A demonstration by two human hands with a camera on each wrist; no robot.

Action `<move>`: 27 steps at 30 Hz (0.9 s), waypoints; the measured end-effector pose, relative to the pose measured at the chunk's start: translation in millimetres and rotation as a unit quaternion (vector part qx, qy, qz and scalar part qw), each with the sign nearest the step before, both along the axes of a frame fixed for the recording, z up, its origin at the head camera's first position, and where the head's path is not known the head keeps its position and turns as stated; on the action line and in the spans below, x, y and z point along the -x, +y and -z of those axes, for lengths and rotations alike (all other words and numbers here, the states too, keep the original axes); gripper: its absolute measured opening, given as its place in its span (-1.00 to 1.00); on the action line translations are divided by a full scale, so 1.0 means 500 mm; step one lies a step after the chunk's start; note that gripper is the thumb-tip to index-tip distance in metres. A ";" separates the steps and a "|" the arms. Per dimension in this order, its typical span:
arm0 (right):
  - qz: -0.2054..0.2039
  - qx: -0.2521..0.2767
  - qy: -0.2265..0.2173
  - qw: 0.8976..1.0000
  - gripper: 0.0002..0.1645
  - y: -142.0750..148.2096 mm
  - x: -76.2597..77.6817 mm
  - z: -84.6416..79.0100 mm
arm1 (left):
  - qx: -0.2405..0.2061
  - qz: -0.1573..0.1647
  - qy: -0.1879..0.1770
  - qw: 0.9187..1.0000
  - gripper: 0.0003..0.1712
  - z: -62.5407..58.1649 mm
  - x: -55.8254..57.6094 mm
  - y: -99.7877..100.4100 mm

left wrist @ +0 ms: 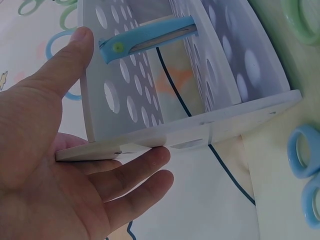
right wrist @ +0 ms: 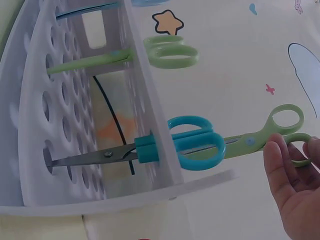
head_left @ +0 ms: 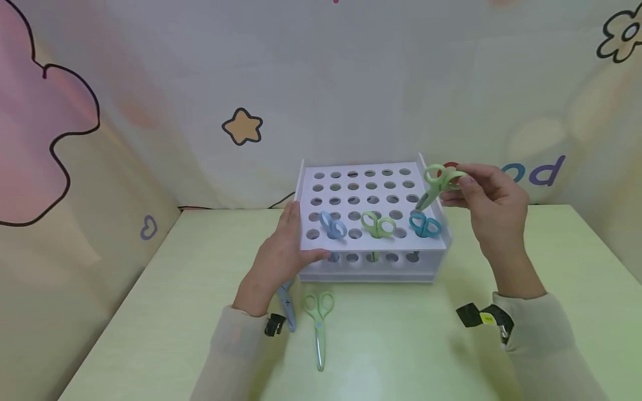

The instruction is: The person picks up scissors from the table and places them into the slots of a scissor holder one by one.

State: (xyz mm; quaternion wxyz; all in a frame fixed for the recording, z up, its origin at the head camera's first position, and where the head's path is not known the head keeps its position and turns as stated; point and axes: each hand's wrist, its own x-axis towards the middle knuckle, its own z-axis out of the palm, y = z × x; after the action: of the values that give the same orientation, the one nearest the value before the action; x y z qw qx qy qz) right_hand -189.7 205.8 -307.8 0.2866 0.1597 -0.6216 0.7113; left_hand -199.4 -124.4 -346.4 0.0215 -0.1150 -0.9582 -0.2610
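My right hand (head_left: 494,206) pinches one handle loop of light green scissors (head_left: 434,188), their blades slanting down-left over the white rack's (head_left: 371,276) right side. In the right wrist view the held scissors (right wrist: 250,143) pass behind the teal scissors (right wrist: 202,150). Three scissors stand handles-up along the rack's front: blue (head_left: 333,226), light green (head_left: 378,225) and teal (head_left: 425,226). My left hand (head_left: 281,248) rests against the rack's left side with straight fingers, thumb along the front edge. The left wrist view shows blue scissors' blades (left wrist: 150,39) between the boards.
In front of the rack, light green scissors (head_left: 319,326) and blue scissors (head_left: 287,305) lie on the pale green table (head_left: 391,345); my left wrist partly hides the blue pair. Rows of round holes cover the rack. A patterned backdrop (head_left: 351,100) rises behind.
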 end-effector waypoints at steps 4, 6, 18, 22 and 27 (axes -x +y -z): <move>0.006 -0.005 -0.016 1.000 -0.73 -0.002 0.006 0.004 | -0.005 -0.001 0.001 1.000 0.41 0.001 0.000 -0.007; 0.002 -0.005 -0.028 1.000 -0.73 -0.002 0.009 0.009 | -0.007 0.000 0.001 1.000 0.41 0.003 0.000 -0.010; 0.071 -0.137 -0.119 0.981 -0.68 0.009 0.014 0.024 | -0.011 0.005 0.008 1.000 0.40 0.004 0.002 -0.008; 0.092 -0.182 -0.165 0.965 -0.63 0.011 0.016 0.028 | -0.008 0.006 0.006 1.000 0.40 0.001 0.002 -0.006; 0.077 -0.234 -0.211 0.946 -0.57 0.019 0.015 0.031 | -0.001 0.004 0.004 1.000 0.41 -0.002 0.001 -0.002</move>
State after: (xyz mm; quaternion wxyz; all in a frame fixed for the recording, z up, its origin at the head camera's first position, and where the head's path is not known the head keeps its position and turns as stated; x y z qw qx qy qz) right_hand -197.3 215.4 -323.5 0.1575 0.0205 -0.8271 0.5391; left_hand -200.1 -125.5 -345.5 0.0246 -0.1200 -0.9574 -0.2614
